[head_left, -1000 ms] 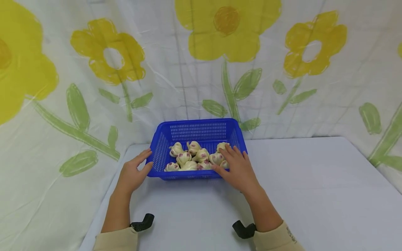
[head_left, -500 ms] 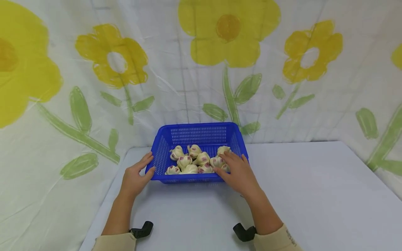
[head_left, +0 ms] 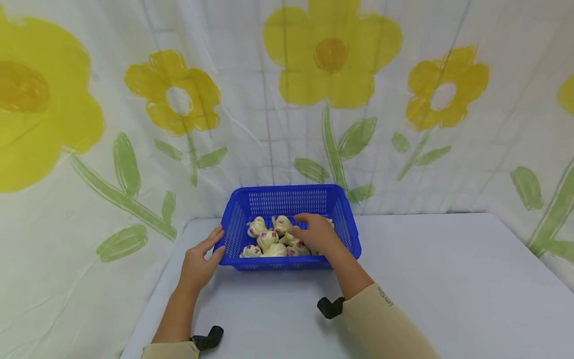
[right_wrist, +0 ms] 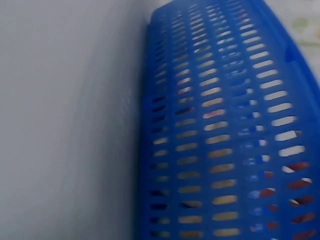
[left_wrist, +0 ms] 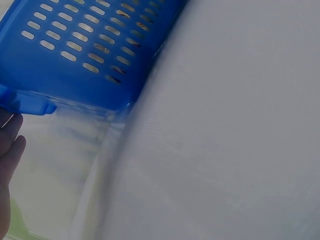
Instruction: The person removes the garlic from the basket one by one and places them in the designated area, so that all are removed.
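Observation:
A blue slotted plastic basket [head_left: 287, 266] stands on the white table, holding several garlic bulbs [head_left: 267, 240] with purplish marks. My left hand [head_left: 199, 267] is at the basket's left rim, fingers and thumb extended and spread; in the left wrist view its fingers [left_wrist: 11, 145] lie by the rim's lip. Over the right half of the basket, my right hand [head_left: 317, 235] reaches in above the bulbs with thumb and fingers apart. It covers some of the garlic behind it. The right wrist view shows only the basket's slotted wall [right_wrist: 215, 140], with the hand itself out of sight.
The white table [head_left: 426, 279] extends widely to the right and in front of the basket. Close behind stands a white curtain [head_left: 251, 139] painted with yellow flowers. Black wrist mounts [head_left: 331, 307] sit at both sleeves.
My right hand has moved left and inward, from the basket's right front to over the middle-right bulbs. The left hand stays at the left rim. The whole view has shifted slightly downward.

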The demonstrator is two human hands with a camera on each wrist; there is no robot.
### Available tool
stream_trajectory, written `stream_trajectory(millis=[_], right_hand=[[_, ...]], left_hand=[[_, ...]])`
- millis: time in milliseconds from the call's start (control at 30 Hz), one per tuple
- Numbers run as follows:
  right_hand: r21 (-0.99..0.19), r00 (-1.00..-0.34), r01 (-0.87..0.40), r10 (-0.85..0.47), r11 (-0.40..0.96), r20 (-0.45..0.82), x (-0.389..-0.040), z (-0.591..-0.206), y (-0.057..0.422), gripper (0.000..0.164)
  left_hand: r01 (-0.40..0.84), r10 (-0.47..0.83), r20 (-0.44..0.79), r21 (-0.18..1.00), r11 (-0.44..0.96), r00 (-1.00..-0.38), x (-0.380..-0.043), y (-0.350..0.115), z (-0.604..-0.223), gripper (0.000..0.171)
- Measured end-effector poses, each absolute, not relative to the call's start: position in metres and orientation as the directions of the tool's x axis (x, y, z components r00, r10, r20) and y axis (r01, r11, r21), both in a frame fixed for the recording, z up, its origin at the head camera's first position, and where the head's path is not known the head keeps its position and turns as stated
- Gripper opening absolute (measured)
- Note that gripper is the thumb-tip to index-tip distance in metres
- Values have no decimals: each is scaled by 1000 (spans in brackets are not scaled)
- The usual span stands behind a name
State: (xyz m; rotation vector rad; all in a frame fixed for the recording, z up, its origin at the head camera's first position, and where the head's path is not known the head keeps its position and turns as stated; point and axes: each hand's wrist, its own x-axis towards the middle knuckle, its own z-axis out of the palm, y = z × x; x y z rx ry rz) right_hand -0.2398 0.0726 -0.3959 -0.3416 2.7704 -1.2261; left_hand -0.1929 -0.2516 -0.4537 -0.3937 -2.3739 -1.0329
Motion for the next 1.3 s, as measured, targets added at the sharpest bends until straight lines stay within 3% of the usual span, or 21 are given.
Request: stream_trajectory(millis=[400,667,1300], right_hand=[[-687,-950,-156,-299,709,-93,-252,-403,66,55],[-688,-917,-165,-367,707,-157,-257,-408,68,70],[-636,-885,-158,-394,755,-247,-259,-411,62,68]], left_hand=[[469,-35,593,670,575,-804,-195,-252,-465,41],[536,-29,648,653,535,-762,-199,-249,-469,40],[466,-50,588,688,557,-807,-195,-248,-467,41]])
